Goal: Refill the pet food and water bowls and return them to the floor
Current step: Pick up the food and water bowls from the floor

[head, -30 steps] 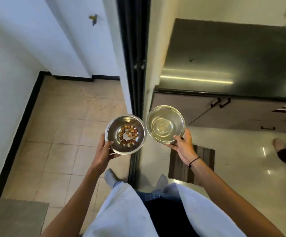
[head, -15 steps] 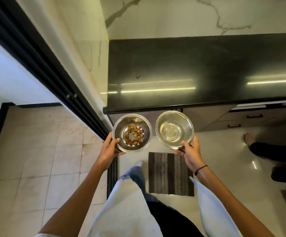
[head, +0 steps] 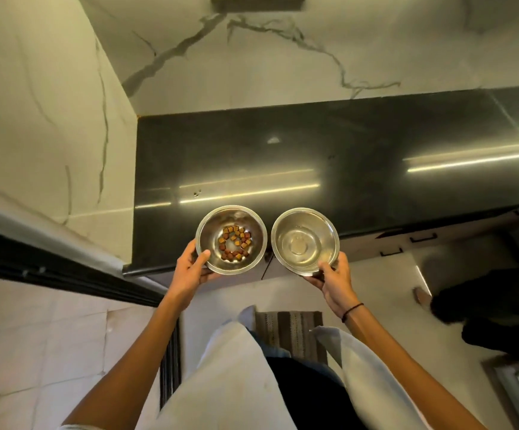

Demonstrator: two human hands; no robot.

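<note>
I carry two round steel bowls side by side in front of me, over the front edge of a black countertop (head: 314,150). My left hand (head: 191,270) grips the near rim of the food bowl (head: 213,243), which holds several brown kibble pieces (head: 235,242) on its bottom. My right hand (head: 334,279) grips the near rim of the water bowl (head: 286,240), which holds a little clear water. Both bowls are level and almost touch each other.
A marble wall (head: 283,57) rises behind and left of the counter. Cabinet drawers with black handles (head: 391,252) sit below it. A striped mat (head: 292,332) lies on the floor at my feet. Another person's foot (head: 422,297) stands at the right. A dark sliding-door track (head: 66,274) crosses the left.
I have turned right from the doorway and moved up to the counter. The bowls, held the same way, are now over the counter's front edge.
</note>
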